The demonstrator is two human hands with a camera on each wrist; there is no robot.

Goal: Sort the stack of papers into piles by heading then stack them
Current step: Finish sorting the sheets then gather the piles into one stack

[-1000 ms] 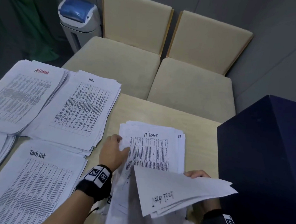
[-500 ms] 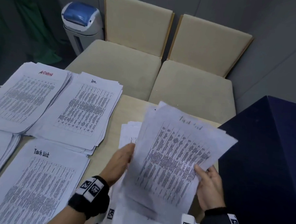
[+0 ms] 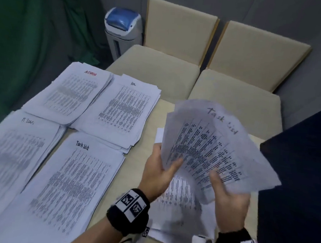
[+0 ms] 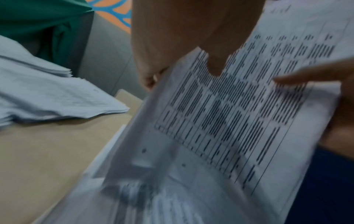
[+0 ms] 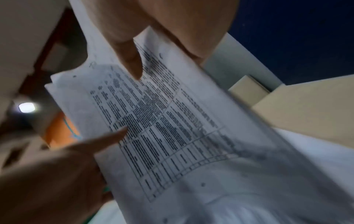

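Note:
Both hands hold a fanned bundle of Task list sheets (image 3: 210,142) tilted up above the table. My left hand (image 3: 162,168) pinches its left edge, thumb on the printed face. Gripping the lower edge is my right hand (image 3: 223,189), thumb on top. The left wrist view shows the bundle (image 4: 239,113) under the left thumb (image 4: 214,65); the right wrist view shows it (image 5: 172,128) under the right thumb (image 5: 132,63). The unsorted stack (image 3: 175,220) lies beneath. Sorted piles lie to the left: ADMIN (image 3: 73,94), HR (image 3: 123,112), IT Logs (image 3: 15,151), Task list (image 3: 69,187).
A dark blue box (image 3: 297,184) stands close on the right of the wooden table (image 3: 152,124). Two beige chairs (image 3: 158,69) sit behind the table. A white bin with a blue lid (image 3: 121,28) stands on the floor beside green cloth (image 3: 30,40).
The right hand turned the lifted sheets face up and raised them. The left hand left the stack and took the sheets' left edge. The sheets have fanned out.

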